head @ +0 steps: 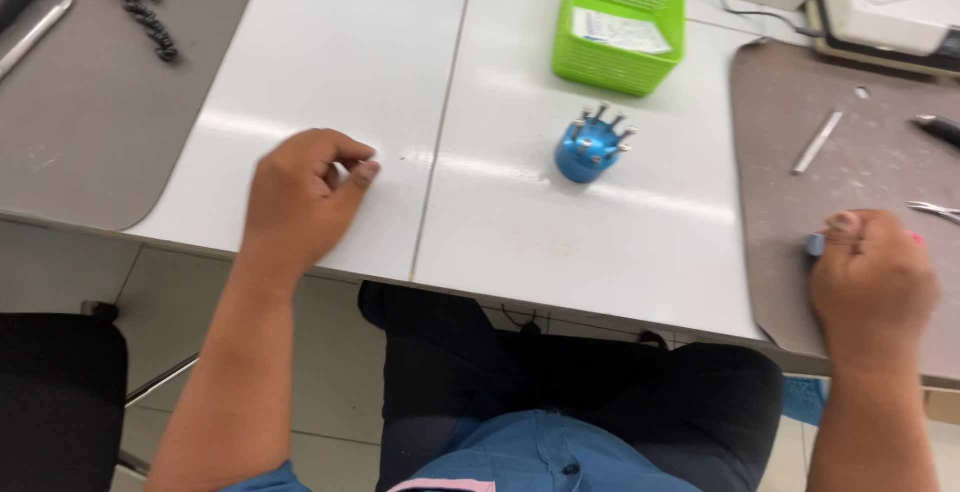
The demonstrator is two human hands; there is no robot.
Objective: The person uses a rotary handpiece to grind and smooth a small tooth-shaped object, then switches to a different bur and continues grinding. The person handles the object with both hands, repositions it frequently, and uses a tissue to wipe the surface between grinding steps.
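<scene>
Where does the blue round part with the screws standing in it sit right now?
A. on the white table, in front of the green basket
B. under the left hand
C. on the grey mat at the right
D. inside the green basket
A: the blue round part stands on the white table, just in front of the green basket, apart from both hands.

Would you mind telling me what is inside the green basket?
A white paper card with print lies in the green basket. The near wall hides the front of the floor, so anything lying there cannot be seen.

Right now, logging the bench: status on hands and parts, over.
Left hand curled on white table, pinching nothing visible. Right hand closed on small blue piece. Blue screw-studded cylinder between, untouched.
</scene>
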